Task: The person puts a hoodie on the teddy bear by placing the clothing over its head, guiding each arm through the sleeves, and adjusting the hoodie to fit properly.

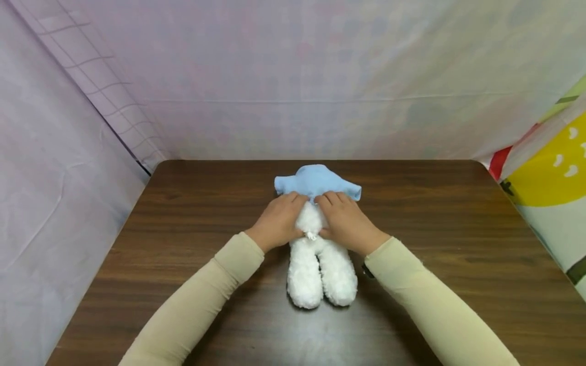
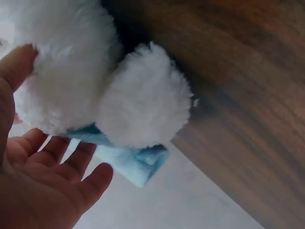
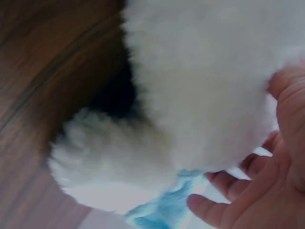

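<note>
A white fluffy plush toy [image 1: 309, 218] lies on the table, its two legs [image 1: 304, 279] pointing toward me. A small light-blue garment [image 1: 318, 179] with two short sleeves covers its far end; the toy's head is hidden. My left hand [image 1: 280, 218] grips the toy's left side, fingertips right at the garment's lower edge. From the other side my right hand [image 1: 345, 219] holds it in the same way. In the left wrist view the thumb presses the white fur [image 2: 66, 62], with the fingers curving beneath. The right wrist view shows thumb and fingers [image 3: 281, 95] around the fur.
The dark wood-grain table [image 1: 206, 203] extends around the toy and ends at a far edge near a pale patterned curtain [image 1: 284, 76]. More pale cloth [image 1: 36, 203] hangs at the left. A yellow patterned cloth [image 1: 554, 168] hangs at the right.
</note>
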{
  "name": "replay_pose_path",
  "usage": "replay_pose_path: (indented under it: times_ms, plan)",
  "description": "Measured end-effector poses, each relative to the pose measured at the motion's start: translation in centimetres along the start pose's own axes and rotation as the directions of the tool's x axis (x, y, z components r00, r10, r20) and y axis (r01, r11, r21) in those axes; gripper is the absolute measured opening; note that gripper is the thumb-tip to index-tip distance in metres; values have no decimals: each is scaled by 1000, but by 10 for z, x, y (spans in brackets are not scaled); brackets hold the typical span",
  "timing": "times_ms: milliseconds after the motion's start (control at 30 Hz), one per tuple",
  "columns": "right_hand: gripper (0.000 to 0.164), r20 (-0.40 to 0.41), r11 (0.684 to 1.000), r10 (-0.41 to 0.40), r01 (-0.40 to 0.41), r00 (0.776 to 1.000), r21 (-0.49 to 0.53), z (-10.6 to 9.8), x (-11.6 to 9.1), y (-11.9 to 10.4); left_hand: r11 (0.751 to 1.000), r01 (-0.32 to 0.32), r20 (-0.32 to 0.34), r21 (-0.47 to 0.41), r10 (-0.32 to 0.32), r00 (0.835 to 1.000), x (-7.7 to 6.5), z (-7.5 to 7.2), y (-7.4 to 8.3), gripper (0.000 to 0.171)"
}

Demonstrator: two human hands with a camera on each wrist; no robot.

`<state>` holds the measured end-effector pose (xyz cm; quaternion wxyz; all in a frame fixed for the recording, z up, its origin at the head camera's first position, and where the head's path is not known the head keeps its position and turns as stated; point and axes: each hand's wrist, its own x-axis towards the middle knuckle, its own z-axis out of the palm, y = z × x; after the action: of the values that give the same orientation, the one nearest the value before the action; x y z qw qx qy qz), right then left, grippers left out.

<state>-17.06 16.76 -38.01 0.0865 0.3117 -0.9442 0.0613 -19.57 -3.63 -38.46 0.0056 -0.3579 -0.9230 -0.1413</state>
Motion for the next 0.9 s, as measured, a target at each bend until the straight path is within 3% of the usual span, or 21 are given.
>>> replay_pose_path:
  times_ms: [167,433,700,900]
  plan:
    - [56,-21,1000,14,-14,1000,-1,2,4,11,999,-33,-106,39,37,994,7,4,-5,56]
    - [30,-107,991,-67,53,992,-122,-1,3,12,993,-80,-177,86,94,980,11,4,-1,31]
    - [21,-247,986,-97,60,964,-156,4,0,13,990,-76,-266,118,106,958,13,5,6,24]
    - [16,-264,994,-59,33,963,-102,4,-3,12,979,-59,-306,196,118,945,15,7,10,28]
